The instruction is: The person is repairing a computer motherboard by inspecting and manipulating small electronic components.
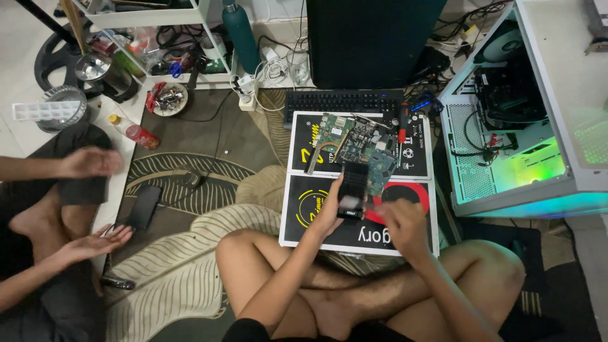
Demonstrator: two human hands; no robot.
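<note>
My left hand [330, 212] pinches the black card [354, 188] by its left edge, above the box [304, 209] near its middle. Right hand [400, 218] curled beside it, blurred; can't tell its grip. Card looks stiff, light, fragile: hold edges, avoid components.

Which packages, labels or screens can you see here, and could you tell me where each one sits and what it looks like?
Flat box: on the floor under the circuit board, black with white border and pictograms.
Second flat box: nearer the knees, black with yellow ring and red disc.
Monitor: top centre, dark, seemingly off.
Phone: on the rug, left, screen dark.
Bottle: lying left, red label.
</note>
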